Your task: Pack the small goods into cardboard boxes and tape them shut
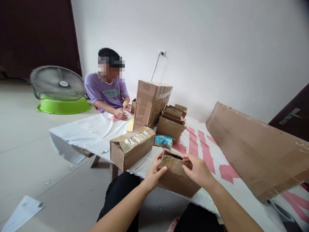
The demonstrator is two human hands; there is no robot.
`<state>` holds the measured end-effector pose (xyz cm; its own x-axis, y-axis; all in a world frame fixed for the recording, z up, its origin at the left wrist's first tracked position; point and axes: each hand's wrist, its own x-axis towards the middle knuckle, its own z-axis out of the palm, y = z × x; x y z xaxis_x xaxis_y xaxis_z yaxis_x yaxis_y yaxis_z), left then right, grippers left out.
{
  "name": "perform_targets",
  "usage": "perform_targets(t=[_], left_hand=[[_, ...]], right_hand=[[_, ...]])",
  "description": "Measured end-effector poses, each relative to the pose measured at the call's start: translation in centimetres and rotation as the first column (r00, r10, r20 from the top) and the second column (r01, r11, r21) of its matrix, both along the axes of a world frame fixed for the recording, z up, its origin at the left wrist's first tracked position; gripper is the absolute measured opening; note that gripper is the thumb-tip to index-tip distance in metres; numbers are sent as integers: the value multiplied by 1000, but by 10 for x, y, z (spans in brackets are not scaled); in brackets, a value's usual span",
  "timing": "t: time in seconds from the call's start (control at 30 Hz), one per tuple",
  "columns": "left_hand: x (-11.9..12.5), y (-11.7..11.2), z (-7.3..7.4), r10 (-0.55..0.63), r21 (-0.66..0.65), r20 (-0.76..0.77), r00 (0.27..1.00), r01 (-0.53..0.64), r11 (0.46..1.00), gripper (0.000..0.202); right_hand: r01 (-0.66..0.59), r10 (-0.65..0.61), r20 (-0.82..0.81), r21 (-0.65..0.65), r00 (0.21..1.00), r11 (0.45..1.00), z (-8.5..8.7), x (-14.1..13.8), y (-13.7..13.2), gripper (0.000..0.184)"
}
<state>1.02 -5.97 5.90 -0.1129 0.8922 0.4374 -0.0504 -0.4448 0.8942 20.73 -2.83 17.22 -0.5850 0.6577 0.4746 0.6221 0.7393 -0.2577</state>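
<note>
I hold a small brown cardboard box [175, 175] at the near edge of the table, its top slit slightly open. My left hand [154, 174] grips its left side, thumb across the front. My right hand [198, 169] closes on its upper right edge. Just beyond the box lies a blue snack packet [163, 140]. A longer cardboard box [131, 146] with clear tape on top lies to the left of my hands.
The low table has a white and pink cloth [96, 130]. Stacked cartons [151, 101] and several small open boxes [172, 124] stand further back. A large flat cardboard sheet [258, 146] leans at right. A person in a purple shirt [107, 93] sits opposite. A fan [59, 83] stands over a green basin [64, 105].
</note>
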Motion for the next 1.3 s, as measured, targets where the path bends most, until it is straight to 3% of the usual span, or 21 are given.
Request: perform_targets(t=[0.17, 0.33, 0.5, 0.67, 0.93, 1.3], left_hand=[[0, 1, -4, -1, 43, -44, 999, 3, 999, 41], [-3, 5, -10, -18, 71, -64, 998, 23, 997, 36], [-10, 6, -12, -73, 47, -101, 992, 78, 996, 33], [-14, 2, -7, -117, 27, -134, 984, 121, 992, 34], [-15, 2, -9, -104, 30, -165, 981, 111, 993, 36], [-15, 3, -9, -115, 47, -171, 979, 124, 991, 34]], right_hand=[[-24, 21, -150, -12, 989, 1000, -7, 5, -23, 22], [-47, 57, -128, 84, 990, 995, -16, 4, -46, 15], [-92, 100, -75, 105, 992, 990, -37, 8, -61, 15], [-109, 117, -56, 132, 992, 985, -51, 16, -63, 16], [-69, 77, -41, 168, 996, 983, -55, 18, -64, 16], [57, -51, -32, 228, 998, 972, -62, 19, -57, 42]])
